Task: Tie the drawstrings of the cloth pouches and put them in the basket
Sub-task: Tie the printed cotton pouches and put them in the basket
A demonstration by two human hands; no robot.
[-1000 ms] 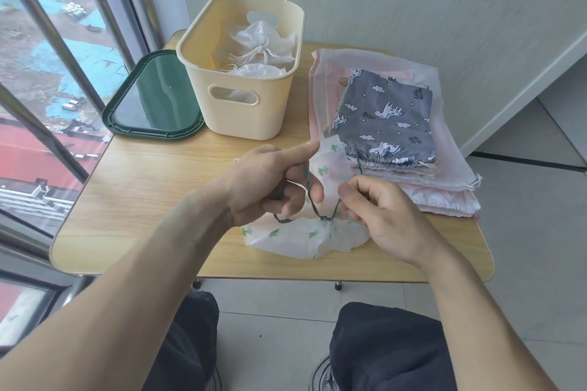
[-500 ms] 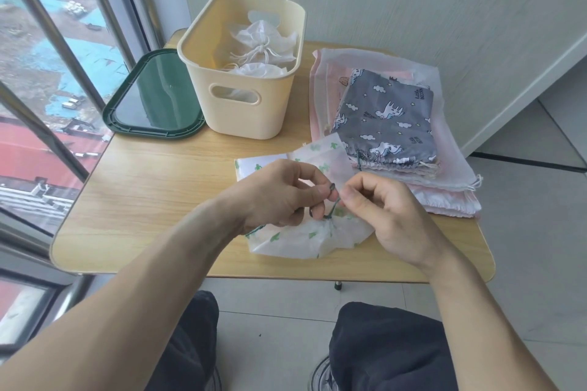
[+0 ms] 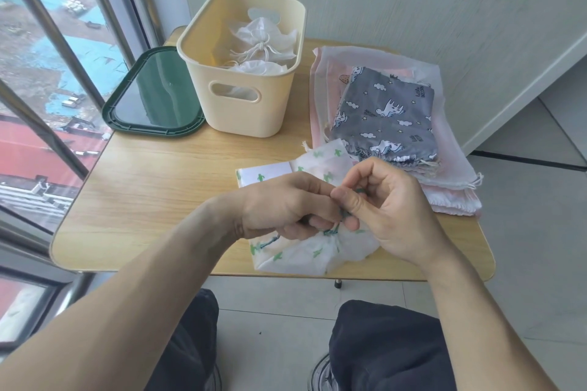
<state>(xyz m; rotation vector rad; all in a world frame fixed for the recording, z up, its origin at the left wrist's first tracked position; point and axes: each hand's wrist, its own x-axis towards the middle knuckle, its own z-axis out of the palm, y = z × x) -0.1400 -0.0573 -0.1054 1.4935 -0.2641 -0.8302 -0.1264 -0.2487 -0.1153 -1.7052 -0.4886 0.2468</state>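
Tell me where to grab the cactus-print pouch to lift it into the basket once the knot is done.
Probably the gathered neck of the cactus-print pouch, just under the green drawstring, coming from above. The cloth bunches into a narrow waist there, and both the left hand and right hand are already pinching the cord at it. The cream basket opens upward, so a top grip should suit lowering it in.

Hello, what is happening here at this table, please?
A person is tying the green drawstring of a white pouch with green cactus prints. The left hand and right hand both pinch the string at the gathered mouth. Tied white pouches already lie in the cream basket. A grey unicorn pouch waits on a pile beside it.
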